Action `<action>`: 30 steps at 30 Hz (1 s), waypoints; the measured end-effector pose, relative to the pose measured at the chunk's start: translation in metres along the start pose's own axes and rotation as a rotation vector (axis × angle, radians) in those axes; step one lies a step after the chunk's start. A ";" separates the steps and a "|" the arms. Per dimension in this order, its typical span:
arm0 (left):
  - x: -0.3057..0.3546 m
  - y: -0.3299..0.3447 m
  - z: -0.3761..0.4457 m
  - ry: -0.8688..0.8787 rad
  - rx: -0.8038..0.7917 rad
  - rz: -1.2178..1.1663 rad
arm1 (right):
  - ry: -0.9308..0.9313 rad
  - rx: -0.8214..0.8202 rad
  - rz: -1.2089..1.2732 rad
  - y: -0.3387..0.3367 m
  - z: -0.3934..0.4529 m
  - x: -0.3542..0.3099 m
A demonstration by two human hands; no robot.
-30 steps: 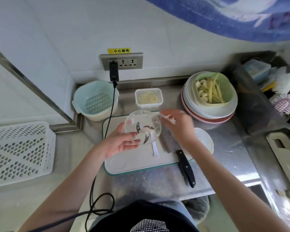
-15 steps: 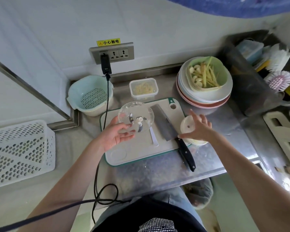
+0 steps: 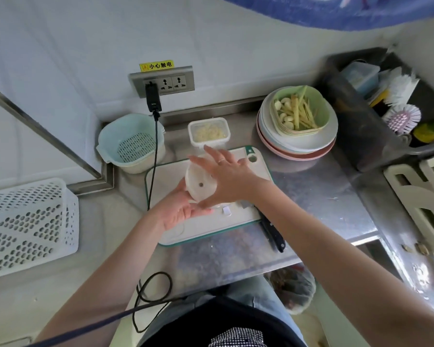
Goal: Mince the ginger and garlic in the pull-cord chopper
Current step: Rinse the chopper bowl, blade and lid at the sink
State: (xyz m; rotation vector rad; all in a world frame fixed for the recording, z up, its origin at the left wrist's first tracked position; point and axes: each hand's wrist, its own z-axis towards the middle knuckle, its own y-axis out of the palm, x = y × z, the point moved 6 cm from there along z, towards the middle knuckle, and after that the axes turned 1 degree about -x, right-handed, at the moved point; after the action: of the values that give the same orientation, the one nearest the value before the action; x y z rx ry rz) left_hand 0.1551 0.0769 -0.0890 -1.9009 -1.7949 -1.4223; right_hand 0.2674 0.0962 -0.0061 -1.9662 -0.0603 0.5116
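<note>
Steel worktop [image 3: 318,186] fills the middle of the view, butting into a white wall with a socket strip [image 3: 162,81] from which a black cord [image 3: 153,156] hangs down and loops off the front edge. On the far left a white perforated basket [image 3: 25,226] lies on a lower surface; at the back sit a pale blue colander bowl [image 3: 130,144], a stack of plates [image 3: 296,144] topped by a green dish [image 3: 301,110] of garlic cloves and ginger strips, and a dark rack of brushes [image 3: 396,106] to the right. A white cutting board [image 3: 211,196] with a green rim lies in the centre, a cleaver [image 3: 271,231] resting along its right side with its handle over the front edge. Just behind the board stands a small clear tub [image 3: 208,132] holding what looks like minced material. Over the board, the left hand [image 3: 181,211] cups the chopper from below, fingers curled round its side, while the right hand [image 3: 223,176] lies spread over the white chopper lid [image 3: 201,184], palm down, fingers straight. The lid sits tilted toward the camera, showing a small dark hole at its middle; the bowl beneath is almost wholly hidden, so what it holds cannot be told. The step in hand appears to be fitting the lid onto the bowl. Next the lid likely needs pressing level and seating squarely, after which one hand must steady the chopper while the other finds the pull cord, not visible at present
</note>
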 end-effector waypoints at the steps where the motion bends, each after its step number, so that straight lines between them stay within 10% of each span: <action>1: -0.002 -0.001 0.000 0.007 0.006 -0.027 | -0.015 0.014 0.121 -0.002 0.000 0.003; 5: -0.010 -0.016 -0.006 0.003 0.043 -0.148 | 0.243 0.561 0.733 -0.024 -0.013 0.065; 11: -0.003 -0.052 -0.033 0.036 0.143 -0.209 | 0.545 -0.135 0.410 0.078 -0.002 0.056; 22: 0.014 -0.025 -0.015 -0.027 0.106 -0.060 | 0.488 -0.048 0.081 0.099 -0.006 0.020; 30: 0.020 0.032 0.004 -0.048 0.018 0.092 | 0.868 0.716 1.217 0.066 -0.090 0.093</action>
State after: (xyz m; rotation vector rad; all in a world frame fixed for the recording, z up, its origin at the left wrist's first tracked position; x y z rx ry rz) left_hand 0.1802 0.0849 -0.0619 -1.9973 -1.7103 -1.3368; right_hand 0.3740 0.0147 -0.0619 -1.1660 1.6830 0.2887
